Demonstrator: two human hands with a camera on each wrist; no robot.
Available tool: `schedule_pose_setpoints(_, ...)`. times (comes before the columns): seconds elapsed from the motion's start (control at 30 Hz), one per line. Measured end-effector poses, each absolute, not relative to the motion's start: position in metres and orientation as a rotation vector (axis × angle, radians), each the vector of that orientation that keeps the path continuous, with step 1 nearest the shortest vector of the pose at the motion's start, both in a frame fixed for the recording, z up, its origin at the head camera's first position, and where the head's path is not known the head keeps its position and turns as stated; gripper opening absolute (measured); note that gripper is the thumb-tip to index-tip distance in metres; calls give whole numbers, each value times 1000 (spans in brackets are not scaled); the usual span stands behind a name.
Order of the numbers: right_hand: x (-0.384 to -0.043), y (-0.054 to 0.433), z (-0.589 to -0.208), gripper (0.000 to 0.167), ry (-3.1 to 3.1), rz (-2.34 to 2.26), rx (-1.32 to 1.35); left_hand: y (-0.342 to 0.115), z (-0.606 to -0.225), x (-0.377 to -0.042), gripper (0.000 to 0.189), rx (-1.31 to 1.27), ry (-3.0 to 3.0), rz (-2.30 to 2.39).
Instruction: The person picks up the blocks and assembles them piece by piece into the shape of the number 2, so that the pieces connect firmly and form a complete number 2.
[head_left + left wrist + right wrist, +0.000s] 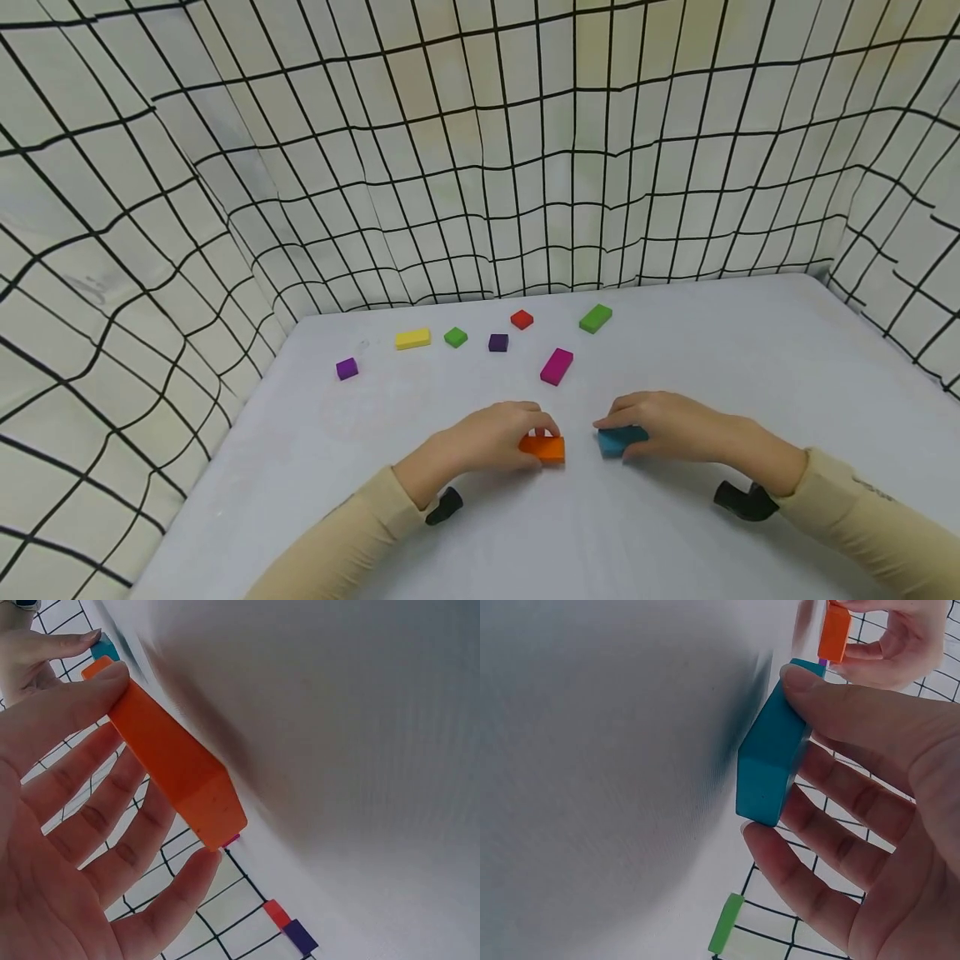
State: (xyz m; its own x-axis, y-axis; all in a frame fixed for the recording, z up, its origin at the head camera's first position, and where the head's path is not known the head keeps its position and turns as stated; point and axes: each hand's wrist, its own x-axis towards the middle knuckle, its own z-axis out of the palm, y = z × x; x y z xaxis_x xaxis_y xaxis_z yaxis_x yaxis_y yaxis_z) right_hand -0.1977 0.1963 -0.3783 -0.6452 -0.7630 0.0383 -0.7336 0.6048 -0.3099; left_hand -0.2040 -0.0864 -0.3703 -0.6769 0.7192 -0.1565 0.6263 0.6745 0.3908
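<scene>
Near the middle of the white table, my left hand (pixel 498 437) grips an orange block (pixel 545 449) between thumb and fingers. In the left wrist view the orange block (pixel 176 761) is long, with the thumb on one long side and fingertips along the other. To its right, my right hand (pixel 671 425) holds a blue block (pixel 621 442) by thumb and fingers. The right wrist view shows the blue block (pixel 772 757) close over the table surface, its shadow beside it. A small gap separates the two blocks, their ends facing each other.
Beyond the hands lie a magenta block (pixel 557 367), a long green block (pixel 596 318), a red cube (pixel 522 319), a dark purple cube (pixel 498 342), a small green block (pixel 455 337), a yellow block (pixel 412 338) and a purple block (pixel 347 368). Black netting (pixel 525 183) borders the table (pixel 712 333).
</scene>
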Motion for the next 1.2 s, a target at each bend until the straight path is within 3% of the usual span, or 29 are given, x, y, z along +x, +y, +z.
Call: schedule_pose_setpoints(1.2,-202,177,-384,44,2685,-425,-1310,-68,-376,-208,39,1116,2571,375)
